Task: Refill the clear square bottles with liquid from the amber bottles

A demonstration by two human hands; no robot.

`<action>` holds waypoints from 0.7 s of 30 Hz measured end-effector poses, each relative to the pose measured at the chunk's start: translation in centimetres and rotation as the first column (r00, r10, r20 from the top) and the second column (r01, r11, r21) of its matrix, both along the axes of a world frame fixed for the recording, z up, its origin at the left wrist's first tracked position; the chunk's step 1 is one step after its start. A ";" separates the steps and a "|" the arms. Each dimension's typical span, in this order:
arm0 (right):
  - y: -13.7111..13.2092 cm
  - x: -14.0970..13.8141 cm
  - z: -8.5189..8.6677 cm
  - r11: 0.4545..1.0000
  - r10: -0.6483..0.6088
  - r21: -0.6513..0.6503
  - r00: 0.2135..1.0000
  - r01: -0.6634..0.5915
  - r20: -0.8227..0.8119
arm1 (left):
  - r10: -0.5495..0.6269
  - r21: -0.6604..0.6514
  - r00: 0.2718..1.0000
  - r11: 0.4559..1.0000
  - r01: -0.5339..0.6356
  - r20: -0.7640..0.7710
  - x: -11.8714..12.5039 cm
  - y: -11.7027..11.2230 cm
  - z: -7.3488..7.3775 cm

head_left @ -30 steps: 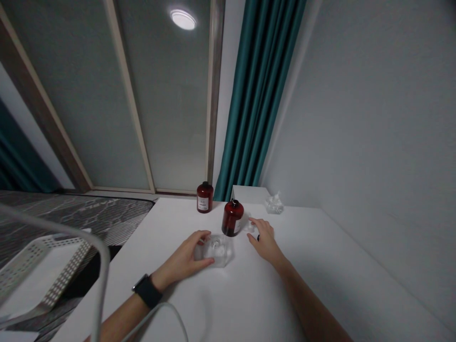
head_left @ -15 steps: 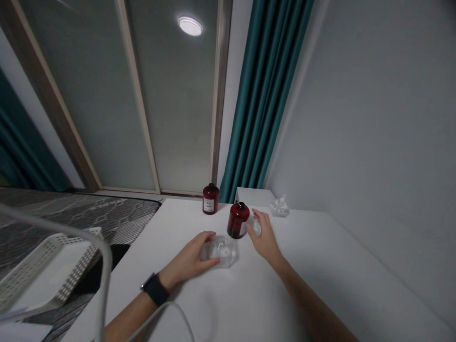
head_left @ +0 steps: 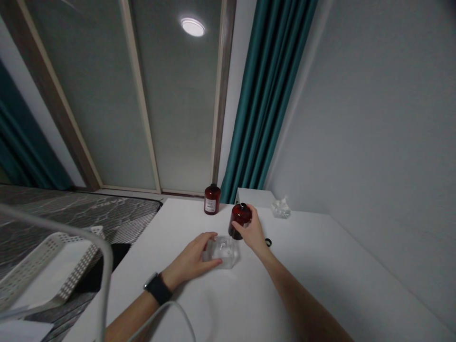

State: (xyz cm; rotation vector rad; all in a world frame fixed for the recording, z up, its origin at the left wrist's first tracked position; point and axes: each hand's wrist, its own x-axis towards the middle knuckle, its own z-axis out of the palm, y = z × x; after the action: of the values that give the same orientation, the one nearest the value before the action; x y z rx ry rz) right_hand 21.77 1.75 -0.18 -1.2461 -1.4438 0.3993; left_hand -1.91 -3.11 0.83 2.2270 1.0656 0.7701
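My left hand [head_left: 197, 256], with a dark watch on its wrist, holds a clear container [head_left: 226, 254] on the white table, thumb and fingers on either side. A round shape shows on the container's top; its exact kind I cannot make out. Around the far right side of a dark red bottle [head_left: 235, 228] curl the fingers of my right hand [head_left: 253, 232], its thumb across the front. The bottle stands upright with an uncapped neck, just behind the container. To the right of my right wrist lies a small black ring-like cap [head_left: 268, 242].
A second red bottle [head_left: 212, 202] with a white label stands at the table's far edge. A white box [head_left: 254, 196] and crumpled clear plastic [head_left: 280, 209] sit at the back right. A pale cable [head_left: 107, 266] crosses the near left, and a white basket [head_left: 67, 285] stands beyond it.
My right hand has moved left and closed on the red bottle, which was beside its open fingers. The black cap now shows by my wrist. My left hand keeps hold of the container.
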 end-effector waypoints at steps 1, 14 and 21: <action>-0.1 0.2 0.1 1.000 0.023 -0.005 1.000 -0.023 -0.010 | 0.002 -0.003 1.000 1.000 -0.002 -0.001 0.0 0.0 0.0; -4.5 2.0 1.2 0.965 0.245 -0.077 0.966 -0.251 -0.077 | 0.005 -0.010 1.000 1.000 -0.005 -0.014 0.1 -0.1 0.4; -6.1 2.5 0.9 0.956 0.275 -0.095 0.960 -0.279 -0.052 | -0.016 0.054 1.000 0.998 0.015 0.012 0.0 0.0 0.4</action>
State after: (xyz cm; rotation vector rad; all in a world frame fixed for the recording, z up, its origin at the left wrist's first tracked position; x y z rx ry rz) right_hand 24.25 -4.32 0.75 -1.1098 -1.5866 0.6906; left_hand -1.87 -3.11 1.22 2.2702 1.0322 0.8139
